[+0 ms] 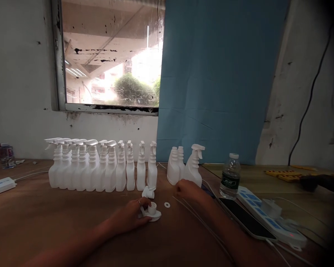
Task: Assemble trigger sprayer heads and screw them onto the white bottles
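Note:
My left hand (136, 215) is closed on a white trigger spray head (154, 215) lying on its side on the table, its round collar facing up. A second white spray head (148, 192) lies just beyond it, at the foot of the bottle row. To the right is a small white ring-shaped washer (167, 204), touched by neither hand. My right hand (185, 189) is curled in front of a white spray bottle (194, 167) with its trigger head on. Its fingertips are partly hidden, so what they hold does not show. Two headless white bottles (173, 167) stand beside that bottle.
Several white spray bottles with trigger heads (93, 167) stand in a row at the left. At the right are a water bottle (229, 178), a phone (246, 218) and a power strip (267, 215). A white cable (197, 218) runs under my right forearm.

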A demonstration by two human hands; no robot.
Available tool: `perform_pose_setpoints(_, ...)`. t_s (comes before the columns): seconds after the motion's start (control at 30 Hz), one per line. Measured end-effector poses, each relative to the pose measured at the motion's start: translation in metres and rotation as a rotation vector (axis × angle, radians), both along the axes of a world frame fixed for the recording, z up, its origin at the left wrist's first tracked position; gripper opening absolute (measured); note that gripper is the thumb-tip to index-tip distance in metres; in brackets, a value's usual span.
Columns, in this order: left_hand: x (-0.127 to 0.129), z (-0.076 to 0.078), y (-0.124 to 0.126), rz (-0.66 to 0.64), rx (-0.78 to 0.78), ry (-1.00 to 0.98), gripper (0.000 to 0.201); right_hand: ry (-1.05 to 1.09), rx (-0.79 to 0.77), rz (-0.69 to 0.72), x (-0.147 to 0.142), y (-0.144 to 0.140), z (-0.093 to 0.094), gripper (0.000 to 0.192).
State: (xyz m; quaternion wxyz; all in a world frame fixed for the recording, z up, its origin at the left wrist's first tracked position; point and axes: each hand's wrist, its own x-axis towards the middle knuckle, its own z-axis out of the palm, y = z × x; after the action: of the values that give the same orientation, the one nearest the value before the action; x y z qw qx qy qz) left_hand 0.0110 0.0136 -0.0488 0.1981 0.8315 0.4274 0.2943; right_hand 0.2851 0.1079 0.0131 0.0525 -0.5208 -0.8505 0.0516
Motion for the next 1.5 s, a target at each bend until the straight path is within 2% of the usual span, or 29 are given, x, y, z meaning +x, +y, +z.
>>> perform_pose_setpoints(0.13,0.003,0.001,-0.002,-0.035,0.000,-0.036,0.036,-0.039,-0.149,-0.052,0.005,0.008,-0.012,0.016)
perform_pose_setpoints(0.27,0.004,0.001,-0.003,-0.022,0.002,-0.010,0.034,0.014,-0.194,-0.032,-0.001,0.008,-0.020,0.019)
perform_pose_setpoints(0.33,0.005,0.004,-0.005,-0.005,-0.016,0.010,0.035,0.094,-0.194,0.006,-0.005,0.006,-0.018,0.018)
perform_pose_setpoints(0.43,0.006,0.006,-0.007,0.004,-0.023,0.032,0.035,0.260,-0.205,0.081,-0.007,0.003,-0.008,0.005)
perform_pose_setpoints(0.5,0.005,0.006,-0.006,-0.014,-0.005,0.015,0.035,0.429,-0.225,0.147,-0.008,0.002,0.000,0.026)
perform_pose_setpoints(0.53,0.005,0.004,-0.005,-0.029,0.005,0.000,0.034,0.584,-0.256,0.195,-0.008,0.002,0.003,0.030)
perform_pose_setpoints(0.6,0.005,0.001,-0.003,-0.054,0.011,-0.045,0.034,0.970,-0.331,0.296,-0.010,0.002,0.007,0.031)
perform_pose_setpoints(0.67,0.006,-0.003,-0.001,-0.056,-0.021,-0.095,0.047,1.315,-0.371,0.378,-0.014,0.001,0.008,0.035)
perform_pose_setpoints(0.77,0.007,-0.007,0.002,-0.024,-0.069,-0.127,0.062,1.493,-0.359,0.388,-0.024,-0.004,0.004,0.045)
perform_pose_setpoints(0.83,0.008,-0.007,0.002,-0.025,-0.063,-0.128,0.052,1.465,-0.376,0.360,-0.032,-0.011,0.000,0.041)
perform_pose_setpoints(0.9,0.009,-0.007,0.003,-0.046,-0.051,-0.139,0.043,1.323,-0.391,0.351,-0.040,-0.020,-0.004,0.038)
perform_pose_setpoints(1.0,0.009,-0.005,0.002,-0.045,-0.044,-0.147,0.044,1.132,-0.429,0.399,-0.050,-0.033,-0.009,0.044)
perform_pose_setpoints(1.2,0.009,-0.003,0.000,-0.073,-0.041,-0.123,0.046,0.944,-0.484,0.542,-0.059,-0.044,-0.018,0.047)
perform_pose_setpoints(1.5,0.009,-0.001,-0.002,-0.071,-0.041,-0.117,0.045,0.900,-0.416,0.535,-0.061,-0.045,-0.023,0.044)
